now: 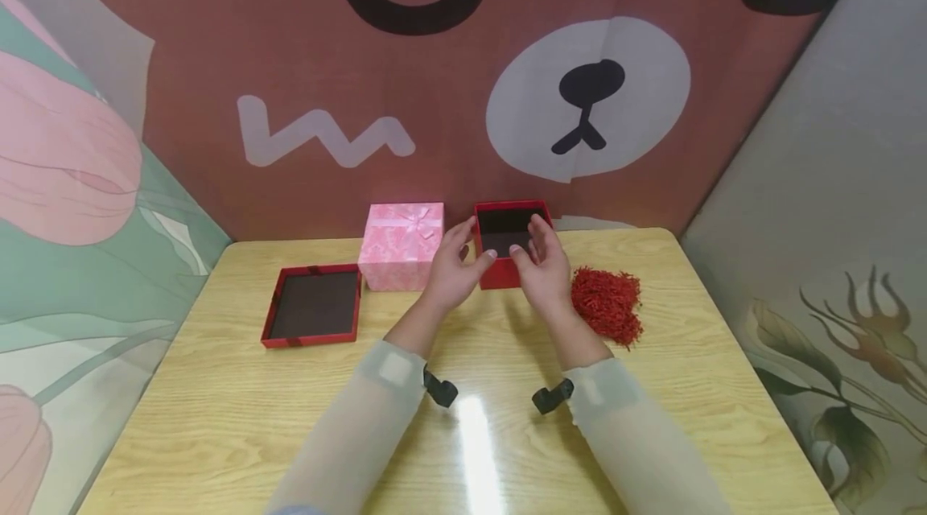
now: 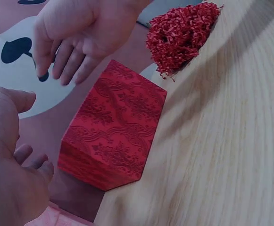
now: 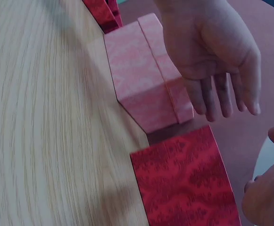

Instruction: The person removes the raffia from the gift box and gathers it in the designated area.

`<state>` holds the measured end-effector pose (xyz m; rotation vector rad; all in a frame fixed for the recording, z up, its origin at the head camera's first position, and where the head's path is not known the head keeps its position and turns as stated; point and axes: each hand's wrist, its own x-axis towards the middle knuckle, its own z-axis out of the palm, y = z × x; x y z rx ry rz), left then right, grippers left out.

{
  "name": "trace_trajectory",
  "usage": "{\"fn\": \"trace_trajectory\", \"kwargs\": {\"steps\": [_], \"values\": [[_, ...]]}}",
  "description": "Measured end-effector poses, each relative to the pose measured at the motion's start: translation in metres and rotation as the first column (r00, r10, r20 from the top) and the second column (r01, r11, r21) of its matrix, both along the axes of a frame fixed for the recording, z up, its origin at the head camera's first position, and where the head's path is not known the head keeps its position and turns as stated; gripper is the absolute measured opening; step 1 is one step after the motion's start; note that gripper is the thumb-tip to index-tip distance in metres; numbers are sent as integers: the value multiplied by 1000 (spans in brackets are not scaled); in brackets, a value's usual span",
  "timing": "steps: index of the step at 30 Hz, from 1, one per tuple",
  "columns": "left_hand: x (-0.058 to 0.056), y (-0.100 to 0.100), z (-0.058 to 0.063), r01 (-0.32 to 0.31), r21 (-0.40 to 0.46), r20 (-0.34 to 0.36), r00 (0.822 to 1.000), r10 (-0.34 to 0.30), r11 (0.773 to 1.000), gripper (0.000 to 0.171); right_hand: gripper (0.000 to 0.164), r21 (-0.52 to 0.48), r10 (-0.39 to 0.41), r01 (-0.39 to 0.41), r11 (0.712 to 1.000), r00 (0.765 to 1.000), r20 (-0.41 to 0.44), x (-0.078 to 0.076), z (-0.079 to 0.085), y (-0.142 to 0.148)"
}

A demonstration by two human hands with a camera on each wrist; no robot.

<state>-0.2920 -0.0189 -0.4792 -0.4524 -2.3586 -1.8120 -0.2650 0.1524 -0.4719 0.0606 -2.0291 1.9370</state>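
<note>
A red patterned gift box [image 1: 500, 275] stands near the back of the table, its top uncovered and its inside dark. My left hand [image 1: 454, 267] hovers at the box's near left side, fingers relaxed and holding nothing. Opposite it, my right hand [image 1: 545, 264] is over the near right side, also with nothing in it. Both palms face each other across the box. In the left wrist view the box's embossed side [image 2: 120, 117] shows below the hands. Right of the right hand lies a heap of red shredded paper [image 1: 607, 306].
Left of the red box stands a pink gift box [image 1: 401, 249] with a ribbon bow. Farther left lies a red lid [image 1: 313, 306], its dark inside facing up. The wall [image 1: 449, 113] with a bear print rises right behind the boxes.
</note>
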Motion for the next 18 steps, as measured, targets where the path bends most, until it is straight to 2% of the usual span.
{"fn": "trace_trajectory", "kwargs": {"steps": [6, 18], "values": [[3, -13, 3, -2, 37, -38, 999, 4, 999, 69, 62, -34, 63, -65, 997, 996, -59, -2, -1, -23], [8, -50, 1, -97, 76, -72, 992, 102, 992, 57, 60, 57, 143, -141, 988, 989, -38, 2, -3, -59]]}}
